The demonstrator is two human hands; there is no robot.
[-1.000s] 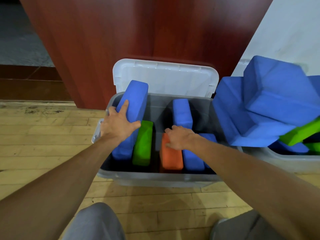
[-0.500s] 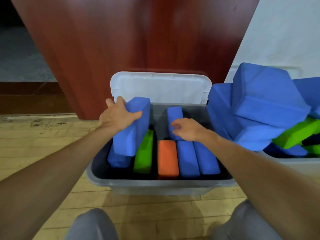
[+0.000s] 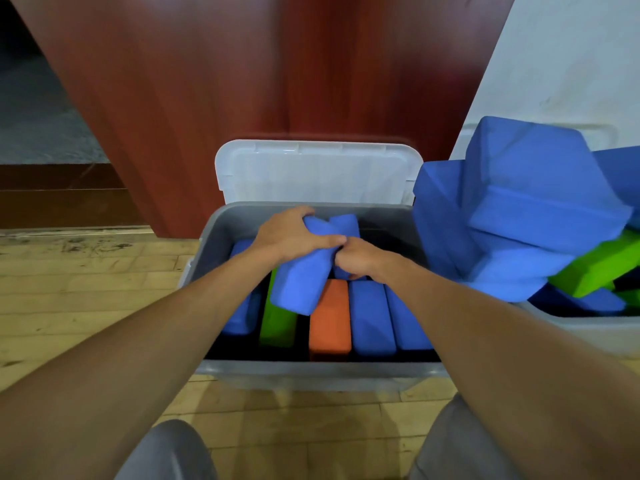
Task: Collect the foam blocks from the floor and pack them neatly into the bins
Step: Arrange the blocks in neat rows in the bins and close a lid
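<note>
A grey bin (image 3: 311,372) stands on the wooden floor with foam blocks packed on edge in it: a blue block at the left (image 3: 242,317), a green block (image 3: 275,323), an orange block (image 3: 329,320) and two blue blocks (image 3: 370,317) at the right. My left hand (image 3: 287,237) grips a tilted blue block (image 3: 304,278) over the middle of the bin. My right hand (image 3: 360,259) is closed against that block's right side, in front of another upright blue block (image 3: 346,225).
The bin's white lid (image 3: 315,171) leans against a red-brown wooden panel (image 3: 242,81) behind it. A second bin (image 3: 588,330) at the right is heaped with big blue blocks (image 3: 512,209) and green ones (image 3: 595,268). My knees are at the bottom.
My left hand has carried the blue block from the bin's left side to its middle. My right hand has moved in to meet it there.
</note>
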